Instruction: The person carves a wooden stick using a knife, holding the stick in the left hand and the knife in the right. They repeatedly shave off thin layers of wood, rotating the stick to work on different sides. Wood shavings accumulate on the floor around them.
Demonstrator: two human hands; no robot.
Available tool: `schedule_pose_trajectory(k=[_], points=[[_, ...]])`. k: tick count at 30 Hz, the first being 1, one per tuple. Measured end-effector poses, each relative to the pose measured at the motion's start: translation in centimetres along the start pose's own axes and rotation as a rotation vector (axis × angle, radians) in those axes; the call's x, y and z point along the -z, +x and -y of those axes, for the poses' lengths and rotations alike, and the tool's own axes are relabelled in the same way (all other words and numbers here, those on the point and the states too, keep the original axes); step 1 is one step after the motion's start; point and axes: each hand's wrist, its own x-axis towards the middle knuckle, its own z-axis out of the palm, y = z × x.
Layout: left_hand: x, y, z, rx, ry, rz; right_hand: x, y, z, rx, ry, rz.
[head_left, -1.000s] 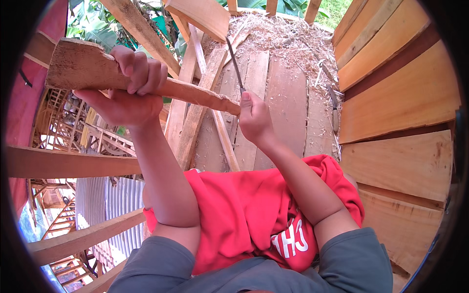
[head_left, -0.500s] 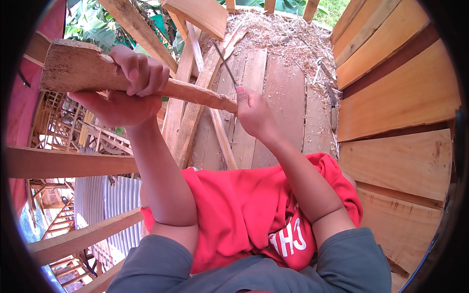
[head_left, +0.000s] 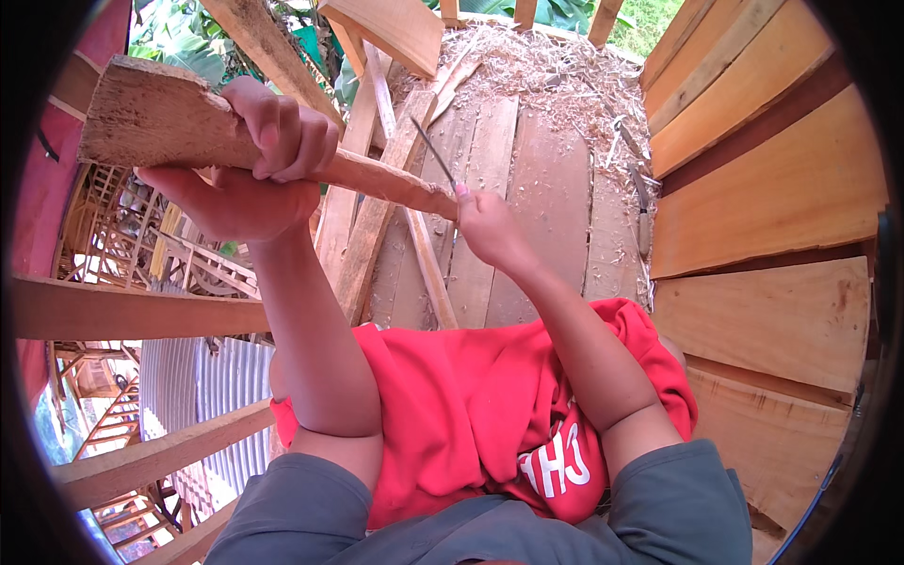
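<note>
The wood piece (head_left: 160, 118) slants across the upper left, its broad end out past the left hand (head_left: 259, 205) and its narrow shaft running down toward the right hand (head_left: 490, 228). The left fingers curl over the top of the piece where it narrows, while the thumb and palm lie beneath it, so the hand is wrapped around the wood. The right hand is clenched on a knife (head_left: 433, 153), thumb near the base of the blade, which points up and left. The shaft's thin end comes right up to the right knuckles.

The right fist hides the knife's handle, and most of its fingers are out of sight. Whether the blade or those fingers touch the shaft's end I cannot tell. The left hand covers the middle of the piece. White lettering on the red cloth (head_left: 452, 405) over the lap is partly lost in folds.

There is one wood piece between two hands, and two knives: the one held and a second knife (head_left: 643, 212) lying on the floor (head_left: 551, 217) at right, near a single spread of shavings (head_left: 565, 80).
</note>
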Motion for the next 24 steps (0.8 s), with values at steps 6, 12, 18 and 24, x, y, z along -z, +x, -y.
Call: schedule_pose_trajectory(k=[6,12,18,24], points=[[-1.4,1.0,0.7,0.055,0.094,-0.151,-3.0,0.5,-6.1,0.105,-0.066,-0.148],[-0.6,0.3,0.5,-0.008,0.003,0.004,-0.3,-0.6,-0.6,0.158,0.083,-0.158],[-0.4,-0.2,0.4,-0.015,0.011,0.006,1.5,-1.1,3.2,0.105,0.086,-0.016],[-1.3,0.7,1.0,0.003,-0.007,-0.055,-1.8,0.5,-3.0,0.065,-0.11,-0.131]])
